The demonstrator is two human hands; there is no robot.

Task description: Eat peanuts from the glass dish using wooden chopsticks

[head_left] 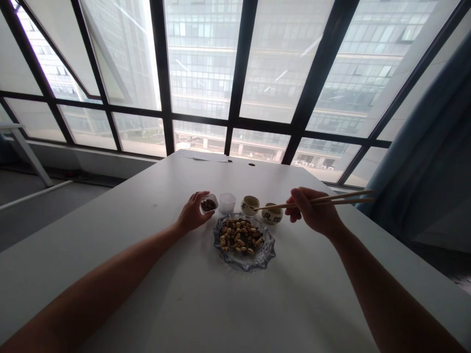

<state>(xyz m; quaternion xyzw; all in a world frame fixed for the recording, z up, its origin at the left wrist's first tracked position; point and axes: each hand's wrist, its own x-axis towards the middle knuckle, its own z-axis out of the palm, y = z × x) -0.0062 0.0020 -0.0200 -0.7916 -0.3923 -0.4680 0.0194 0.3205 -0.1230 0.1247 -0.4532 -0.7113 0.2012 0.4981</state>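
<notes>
My left hand point(194, 212) grips a small white cup point(203, 198) holding dark seeds point(208, 205). Beside it stands a translucent white cup point(227, 204). My right hand point(311, 208) is closed on wooden chopsticks point(342, 198), whose tips reach left over the two cream bowls with dark characters, the left bowl point(248, 207) and the right bowl point(272, 216). Whether the tips pinch anything is too small to tell. In front of the cups, a scalloped glass dish point(268, 252) holds peanuts and other nuts point(239, 236).
Everything stands on a white table point(176, 299). Papers point(206, 157) and two dark round holes are at its far edge. Tall windows point(206, 54) rise behind. A blue curtain point(423, 132) hangs at right, and a white table frame point(31, 152) stands at left.
</notes>
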